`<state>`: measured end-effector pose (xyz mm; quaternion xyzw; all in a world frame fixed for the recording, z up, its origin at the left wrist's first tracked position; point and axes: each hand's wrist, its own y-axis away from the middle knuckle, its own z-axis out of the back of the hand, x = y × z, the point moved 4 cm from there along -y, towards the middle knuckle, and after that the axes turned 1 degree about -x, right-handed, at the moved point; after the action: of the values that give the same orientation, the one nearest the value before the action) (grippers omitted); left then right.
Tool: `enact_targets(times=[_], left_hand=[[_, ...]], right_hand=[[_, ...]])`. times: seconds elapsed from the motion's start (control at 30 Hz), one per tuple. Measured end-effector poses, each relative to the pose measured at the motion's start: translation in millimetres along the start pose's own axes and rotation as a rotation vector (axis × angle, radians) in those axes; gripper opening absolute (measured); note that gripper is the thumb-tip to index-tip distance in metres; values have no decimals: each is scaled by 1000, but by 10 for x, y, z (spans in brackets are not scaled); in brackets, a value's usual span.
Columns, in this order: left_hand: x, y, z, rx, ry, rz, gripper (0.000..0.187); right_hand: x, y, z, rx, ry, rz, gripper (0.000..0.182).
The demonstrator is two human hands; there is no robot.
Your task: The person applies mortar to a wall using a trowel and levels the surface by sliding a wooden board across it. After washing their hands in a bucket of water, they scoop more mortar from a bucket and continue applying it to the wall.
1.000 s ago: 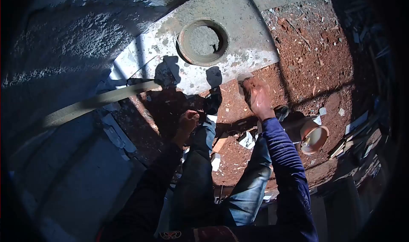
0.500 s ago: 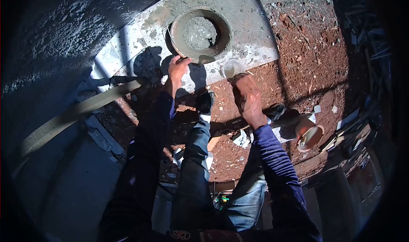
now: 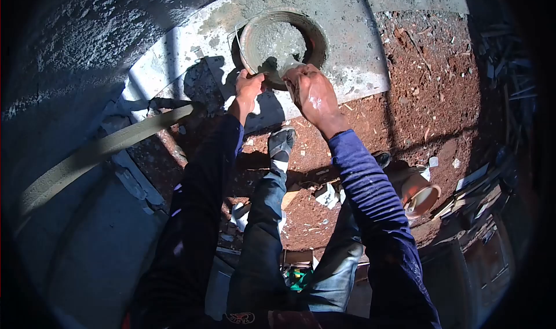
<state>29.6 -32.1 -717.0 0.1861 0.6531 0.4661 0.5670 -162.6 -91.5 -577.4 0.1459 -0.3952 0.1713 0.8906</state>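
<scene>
A round bucket [image 3: 318, 46] with wet grey mortar [image 3: 277, 38] inside stands on a pale, mortar-splashed board. My left hand [image 3: 248, 92] grips its near-left rim, fingers at the edge beside the thin wire handle [image 3: 241, 46]. Over the near-right rim is my right hand [image 3: 315, 94], closed around a clear plastic cup [image 3: 287, 70]. Most of the cup is hidden behind my fingers, and its mouth is at the bucket's opening. What the cup holds cannot be made out.
The splashed board [image 3: 356, 45] lies on red soil [image 3: 428, 80] strewn with chips. An orange bucket [image 3: 423, 200] lies tipped at right, near scrap wood [image 3: 463, 193]. A long grey strip [image 3: 107, 146] crosses the left, beside a rough grey wall [image 3: 87, 34]. My shoe [image 3: 281, 144] is below the board.
My right hand has moved up and left with the cup, from above the board's near edge to the bucket's opening. My left hand stays at the rim. The view has shifted slightly.
</scene>
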Motion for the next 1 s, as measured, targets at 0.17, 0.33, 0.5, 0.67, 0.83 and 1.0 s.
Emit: enact_targets(times=[0.17,0.33,0.5,0.67,0.83,1.0], left_hand=[[16,-237,19,83,93,47,28],[160,-389,17,264,238,98,26],[161,161,-90,209,134,167,8],[307,1238,-594,89,-97,157,4],[649,2065,-1533,125,-255,116,38],[972,2741,-2631,231,-649,52,44]], right_hand=[[28,263,164,-35,-97,26,41],[-140,1038,752,-176,-347,-47,39],[-547,2495,1938,-479,-114,-434,27],[-872,3614,2629,-531,181,-516,14],[-978,3778,2944,-381,-161,-527,19],[-1172,3730,2971,-372,-367,-524,14]])
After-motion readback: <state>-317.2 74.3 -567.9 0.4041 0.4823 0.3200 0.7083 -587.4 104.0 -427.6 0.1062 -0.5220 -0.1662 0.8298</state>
